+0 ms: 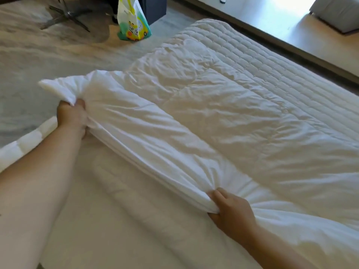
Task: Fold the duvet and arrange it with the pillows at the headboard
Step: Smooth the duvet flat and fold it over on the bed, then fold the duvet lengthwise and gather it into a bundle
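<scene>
Both hands grip one gathered edge of the white, crumpled fabric duvet [194,105], which lies spread over the bed. At the near left side of the bed, the left hand [71,115] has its fingers curled tightly round a bunched corner of the duvet, and the corner's tip sticks out past the fist towards the floor. Nearer the camera and further right, the right hand [231,210] pinches the same edge, thumb on top and fingers beneath, with the cloth puckering into folds where it is held. Between the two hands the edge is stacked in several flat layers and raised just above the pale mattress sheet [108,220]. Beyond the duvet, a cream quilted mattress pad [242,53] with stitched parallel lines covers the far end of the bed. On the wooden floor past the bed's far left corner stands a colourful printed plastic bag [132,22], near a dark chair base [68,16] with splayed legs.
</scene>
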